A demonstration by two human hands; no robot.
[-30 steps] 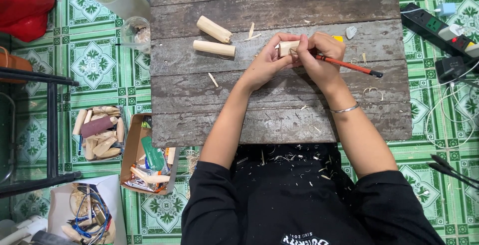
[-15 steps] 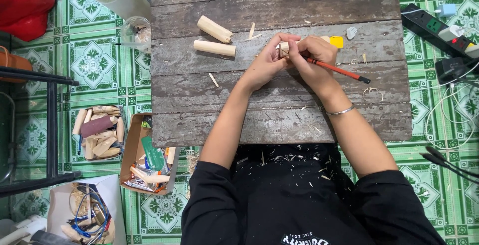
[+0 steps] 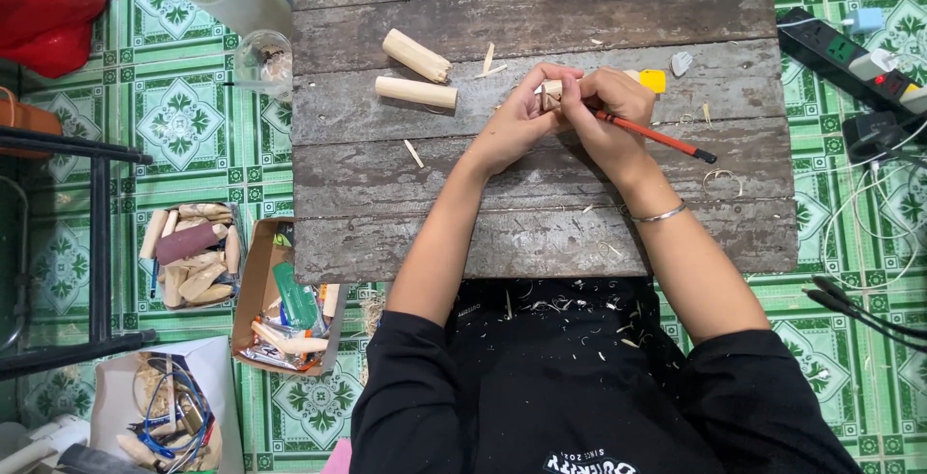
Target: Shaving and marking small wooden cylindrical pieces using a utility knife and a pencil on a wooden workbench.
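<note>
2 hands, left hand, right hand, gripping wood piece, red pencil

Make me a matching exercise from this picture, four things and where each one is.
Things:
1 pencil
2 two wooden pegs
3 power strip
4 cardboard box

Places:
a on the floor tiles, at the picture's right
b in the right hand
c on the floor, below the board's left corner
d on the board, at the picture's left

Pairs: 1-b, 2-d, 3-a, 4-c
</note>
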